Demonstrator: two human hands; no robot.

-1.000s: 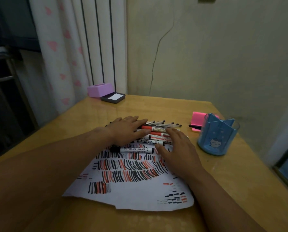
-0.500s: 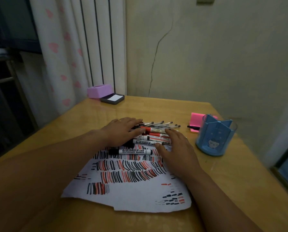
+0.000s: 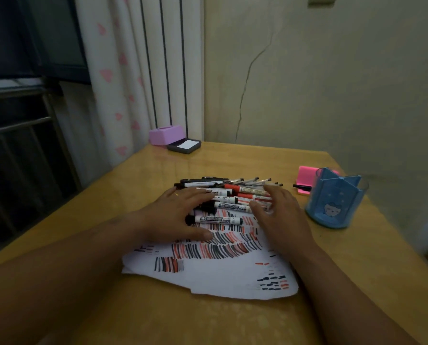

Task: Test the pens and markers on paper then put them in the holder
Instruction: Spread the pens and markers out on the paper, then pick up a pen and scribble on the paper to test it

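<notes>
Left to right. One purple box [image 3: 166,134] and one dark pad with a white face [image 3: 185,146] stand touching at the far left corner of the table [image 3: 143,314].

The left forearm enters from the lower left. The left hand [image 3: 173,215] lies palm down, its fingers extended and close together over the left ends of the pile of pens and markers [image 3: 235,194], and its thumb is flat on the paper [image 3: 220,272]. Its grip is open and encloses nothing.

The pile lies at the far edge of the single sheet, which carries rows of black and red test strokes. The pieces overlap, so no exact count is possible. Several white-barrelled markers and about five thin pens behind them can be made out. One marker [image 3: 215,219] lies apart on the near side, between the two hands.

The right hand [image 3: 280,220] is also palm down, with its fingers spread over the right ends of the pile. Its grip is likewise open, resting on the pile rather than holding it.

Further right are one pink notepad [image 3: 305,176] bearing one small black object [image 3: 302,187], and one blue holder [image 3: 332,205] standing upright just beside it, apart from the pile.
</notes>
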